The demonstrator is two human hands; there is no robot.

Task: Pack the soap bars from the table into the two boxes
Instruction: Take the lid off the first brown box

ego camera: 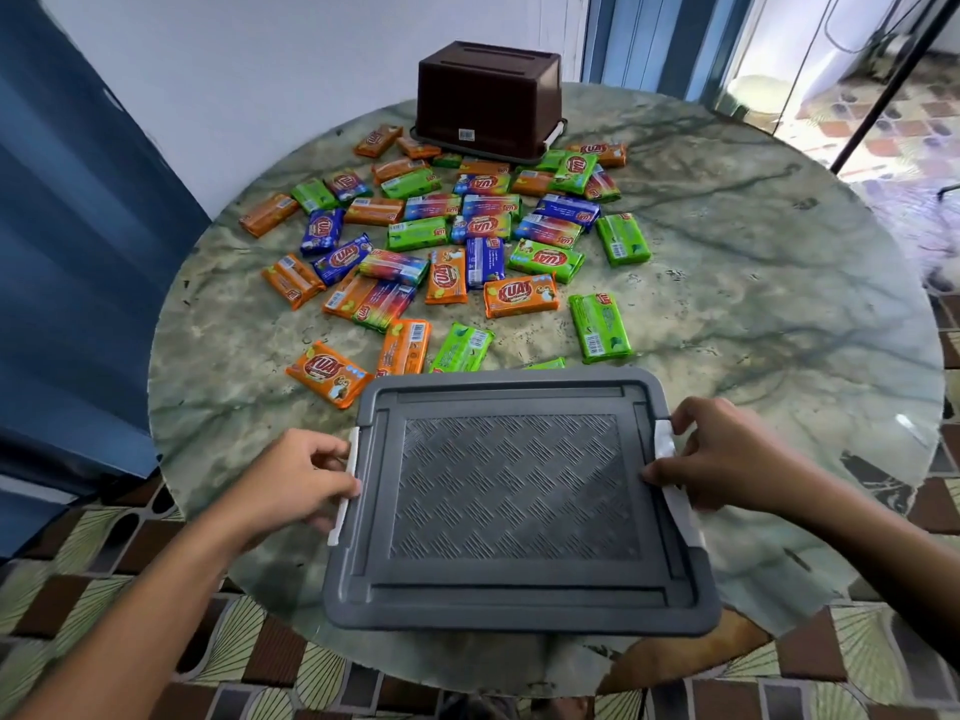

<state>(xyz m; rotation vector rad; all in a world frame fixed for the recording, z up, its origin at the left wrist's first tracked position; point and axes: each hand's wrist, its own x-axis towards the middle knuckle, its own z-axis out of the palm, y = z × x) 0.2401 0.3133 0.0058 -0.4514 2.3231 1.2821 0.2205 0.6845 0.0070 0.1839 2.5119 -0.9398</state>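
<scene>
A grey box (519, 605) with its lid on stands at the near edge of the round table. My left hand (291, 478) grips the white latch (345, 491) on its left side. My right hand (727, 454) grips the white latch (667, 454) on its right side. Several wrapped soap bars (452, 241) in orange, green, blue and rainbow packs lie scattered over the table's middle. A brown box (488, 96) stands upside down at the far edge, behind the bars.
The round marble table (753, 283) has bare surface on its right side. A blue curtain (78, 252) hangs at the left. Patterned floor tiles show below the table. A dark pole (893, 80) leans at the upper right.
</scene>
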